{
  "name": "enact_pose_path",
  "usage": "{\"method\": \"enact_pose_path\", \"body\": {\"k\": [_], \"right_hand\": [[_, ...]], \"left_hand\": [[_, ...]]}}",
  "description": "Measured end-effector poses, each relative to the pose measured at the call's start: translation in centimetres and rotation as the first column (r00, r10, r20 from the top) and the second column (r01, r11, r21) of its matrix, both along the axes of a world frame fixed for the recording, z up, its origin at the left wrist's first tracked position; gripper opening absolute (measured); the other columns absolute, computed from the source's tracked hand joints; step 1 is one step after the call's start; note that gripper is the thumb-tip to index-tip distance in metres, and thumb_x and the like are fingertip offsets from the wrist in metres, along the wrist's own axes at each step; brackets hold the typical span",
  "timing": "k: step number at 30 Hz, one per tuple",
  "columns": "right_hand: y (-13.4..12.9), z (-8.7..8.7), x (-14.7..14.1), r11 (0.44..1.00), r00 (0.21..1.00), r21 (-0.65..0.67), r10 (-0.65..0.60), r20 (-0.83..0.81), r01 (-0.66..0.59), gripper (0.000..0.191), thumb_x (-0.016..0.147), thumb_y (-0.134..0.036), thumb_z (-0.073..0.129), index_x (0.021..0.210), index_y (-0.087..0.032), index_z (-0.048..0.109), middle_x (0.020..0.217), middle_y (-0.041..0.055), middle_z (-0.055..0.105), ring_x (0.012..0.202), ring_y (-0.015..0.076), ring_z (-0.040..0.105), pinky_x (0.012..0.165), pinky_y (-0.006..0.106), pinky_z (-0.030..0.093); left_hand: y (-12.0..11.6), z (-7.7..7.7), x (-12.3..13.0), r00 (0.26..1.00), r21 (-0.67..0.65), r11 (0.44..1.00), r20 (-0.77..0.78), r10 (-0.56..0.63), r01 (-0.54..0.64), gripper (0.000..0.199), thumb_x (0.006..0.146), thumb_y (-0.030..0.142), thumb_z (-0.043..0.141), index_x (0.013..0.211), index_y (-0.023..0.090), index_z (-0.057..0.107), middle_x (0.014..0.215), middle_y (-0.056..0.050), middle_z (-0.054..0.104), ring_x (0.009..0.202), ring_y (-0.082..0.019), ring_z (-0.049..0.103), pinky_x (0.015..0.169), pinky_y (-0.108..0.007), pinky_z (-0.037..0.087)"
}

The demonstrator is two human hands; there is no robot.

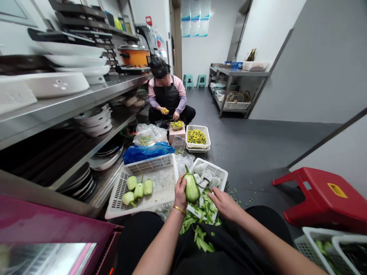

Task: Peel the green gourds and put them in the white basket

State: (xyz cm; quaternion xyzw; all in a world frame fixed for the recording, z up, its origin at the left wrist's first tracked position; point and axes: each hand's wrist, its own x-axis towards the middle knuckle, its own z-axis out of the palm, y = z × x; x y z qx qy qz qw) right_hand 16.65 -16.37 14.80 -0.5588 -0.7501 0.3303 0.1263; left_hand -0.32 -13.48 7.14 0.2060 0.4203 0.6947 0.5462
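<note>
My left hand (180, 193) is wrapped round the side of a green squash-like vegetable (192, 188), whose stem points up. Closed round the handle of a peeler (204, 184), my right hand (220, 199) is just right of the vegetable. Below them, green peelings (205, 208) lie in and over a white basket (223, 176) that also holds white foam nets (215, 181). To the left, several peeled pale green vegetables (138, 190) rest in a larger white basket (169, 168).
A person (168, 95) squats ahead, handling yellow flowers beside a white basket (208, 137). Steel shelves with dishes (126, 89) line the left. A red stool (323, 194) stands at right, above white crates (311, 238). A blue bag (146, 152) lies behind the larger basket.
</note>
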Motion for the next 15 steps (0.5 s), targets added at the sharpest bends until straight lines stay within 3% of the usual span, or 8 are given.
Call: {"method": "enact_pose_path", "body": {"k": [2,4,8,11,13,15], "right_hand": [[1.9,1.1,-1.7,1.0,1.0,0.02,-0.015,-0.019,0.015,0.02,0.09,-0.034,0.03,0.077,-0.022,0.041,0.077,0.0042,0.058,0.075,0.0192,0.055,0.068,0.029,0.038],[1.6,0.7,-2.6,1.0,0.999,0.018,-0.018,-0.031,0.019,0.02,0.089,-0.032,0.031,0.077,-0.022,0.042,0.076,0.0039,0.058,0.073,0.0185,0.055,0.067,0.028,0.038],[-4.0,-2.7,-0.6,0.993,0.995,-0.075,0.086,-0.047,-0.089,0.02,0.088,-0.032,0.032,0.076,-0.022,0.044,0.071,0.0032,0.059,0.067,0.0178,0.055,0.063,0.027,0.039],[-6.4,-3.7,2.2,0.959,0.98,-0.2,0.194,-0.05,-0.201,0.023,0.087,-0.037,0.034,0.073,-0.022,0.045,0.071,0.003,0.059,0.065,0.0176,0.055,0.061,0.027,0.039],[-5.1,-2.7,2.8,0.975,0.988,-0.165,0.148,-0.04,-0.152,0.025,0.088,-0.039,0.031,0.074,-0.022,0.044,0.073,0.0032,0.059,0.067,0.0177,0.055,0.064,0.028,0.04],[-2.1,-0.8,2.0,0.994,0.995,-0.062,0.091,-0.04,-0.094,0.026,0.089,-0.039,0.029,0.076,-0.022,0.043,0.075,0.0028,0.057,0.07,0.0178,0.054,0.066,0.029,0.04]], "left_hand": [[-0.3,0.2,0.1,0.999,0.028,0.999,-0.007,-0.035,0.036,0.042,0.063,0.039,0.072,0.098,0.018,0.066,0.088,-0.004,0.067,0.073,-0.016,0.059,0.066,-0.025,0.045],[-0.3,0.3,-0.1,0.999,0.048,0.998,0.024,-0.043,0.042,0.041,0.063,0.038,0.072,0.098,0.017,0.066,0.089,-0.005,0.068,0.075,-0.016,0.06,0.068,-0.025,0.045],[0.3,-0.3,-0.9,0.98,0.007,0.999,0.192,0.044,-0.046,0.04,0.064,0.039,0.071,0.097,0.017,0.065,0.089,-0.004,0.068,0.081,-0.018,0.062,0.073,-0.027,0.047],[0.7,-0.6,-1.3,0.932,-0.062,0.998,0.362,-0.008,0.032,0.039,0.067,0.045,0.067,0.09,0.014,0.065,0.082,-0.007,0.067,0.08,-0.021,0.064,0.072,-0.031,0.049],[0.6,-0.5,-1.2,0.893,-0.08,0.984,0.435,-0.111,0.161,0.041,0.069,0.05,0.063,0.085,0.012,0.065,0.077,-0.009,0.067,0.079,-0.023,0.065,0.071,-0.034,0.051],[0.3,-0.3,-0.8,0.882,-0.074,0.97,0.437,-0.176,0.23,0.041,0.069,0.05,0.063,0.083,0.011,0.064,0.075,-0.01,0.067,0.078,-0.025,0.065,0.07,-0.035,0.051]]}}
